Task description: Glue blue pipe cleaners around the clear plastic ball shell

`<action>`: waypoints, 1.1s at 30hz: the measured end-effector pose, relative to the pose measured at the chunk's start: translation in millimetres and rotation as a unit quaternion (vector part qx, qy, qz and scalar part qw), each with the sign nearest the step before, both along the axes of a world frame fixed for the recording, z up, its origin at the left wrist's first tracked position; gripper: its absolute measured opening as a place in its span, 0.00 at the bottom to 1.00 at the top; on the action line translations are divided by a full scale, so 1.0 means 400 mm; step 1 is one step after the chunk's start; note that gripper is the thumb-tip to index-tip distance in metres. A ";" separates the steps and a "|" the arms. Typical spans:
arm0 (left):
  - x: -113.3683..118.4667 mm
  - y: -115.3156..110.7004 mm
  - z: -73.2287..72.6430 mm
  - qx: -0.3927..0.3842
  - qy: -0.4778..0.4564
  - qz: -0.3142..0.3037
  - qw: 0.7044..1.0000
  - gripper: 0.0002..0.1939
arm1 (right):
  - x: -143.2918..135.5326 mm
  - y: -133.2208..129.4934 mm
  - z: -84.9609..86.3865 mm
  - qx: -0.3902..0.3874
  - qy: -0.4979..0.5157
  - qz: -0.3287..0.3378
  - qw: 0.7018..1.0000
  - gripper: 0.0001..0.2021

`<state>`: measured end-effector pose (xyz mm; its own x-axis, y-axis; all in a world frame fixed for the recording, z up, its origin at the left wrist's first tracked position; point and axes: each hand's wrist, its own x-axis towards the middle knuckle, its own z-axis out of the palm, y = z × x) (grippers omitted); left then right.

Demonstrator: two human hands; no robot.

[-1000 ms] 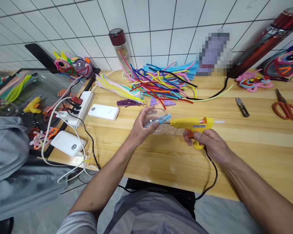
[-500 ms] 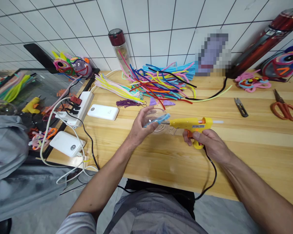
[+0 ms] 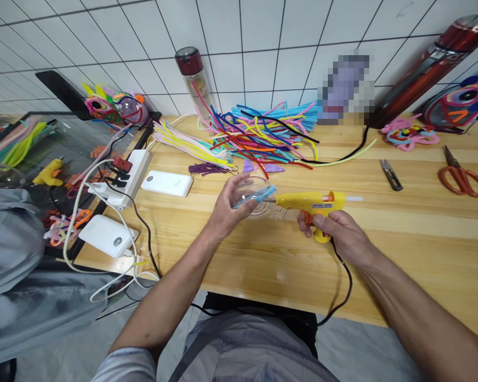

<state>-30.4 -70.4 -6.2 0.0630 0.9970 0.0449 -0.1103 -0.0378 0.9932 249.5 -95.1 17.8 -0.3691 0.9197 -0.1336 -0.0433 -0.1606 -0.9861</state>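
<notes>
Left hand (image 3: 226, 208) clasps a clear round piece (image 3: 252, 187); right hand (image 3: 349, 233) grips a glue gun (image 3: 300, 201).

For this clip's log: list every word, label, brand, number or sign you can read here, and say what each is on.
No text reads with certainty.
Yellow plastic glue gun: its side label is too small to read.
Farther white rectangular plastic power bank: faint display characters, too blurred to quote.
Nearer white rectangular plastic power bank: marks on its round grey display, too small.
Purple pixelated patch at the back: blocked out, nothing legible.
</notes>
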 end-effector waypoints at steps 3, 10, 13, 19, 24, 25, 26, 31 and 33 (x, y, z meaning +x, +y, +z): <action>0.003 -0.001 0.005 0.002 -0.002 0.001 1.000 0.47 | 0.002 0.000 -0.004 0.002 0.000 -0.009 1.000 0.27; 0.007 -0.004 0.007 0.014 0.013 0.011 1.000 0.45 | 0.001 0.000 -0.003 0.015 -0.008 0.000 1.000 0.27; 0.010 -0.004 0.008 0.019 0.019 0.021 0.999 0.45 | 0.001 0.000 -0.004 0.016 -0.013 -0.003 1.000 0.27; 0.013 -0.005 0.013 0.017 0.012 0.031 0.999 0.46 | 0.001 -0.003 -0.006 0.014 -0.006 -0.022 1.000 0.28; 0.013 -0.006 0.014 0.017 0.015 0.029 0.999 0.46 | -0.001 -0.005 -0.004 0.017 -0.002 -0.014 1.000 0.27; 0.014 -0.006 0.014 0.017 0.016 0.028 0.999 0.46 | -0.001 -0.005 -0.003 0.019 -0.002 -0.011 1.000 0.27; 0.015 -0.006 0.014 0.016 0.015 0.029 0.999 0.46 | -0.002 -0.006 -0.003 0.020 -0.002 -0.009 1.000 0.27; 0.016 -0.005 0.016 0.016 0.008 0.039 0.999 0.47 | -0.002 -0.003 -0.003 0.023 -0.002 -0.012 1.000 0.27; 0.016 -0.006 0.017 0.016 0.009 0.039 0.999 0.47 | -0.001 -0.002 -0.003 0.021 -0.001 -0.017 1.000 0.27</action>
<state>-23.9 -72.7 0.7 -0.0135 0.9970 0.0764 -0.0879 -0.0773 0.9931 249.0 -95.7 16.7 -0.3379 0.9364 -0.0947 -0.0469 -0.1172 -0.9920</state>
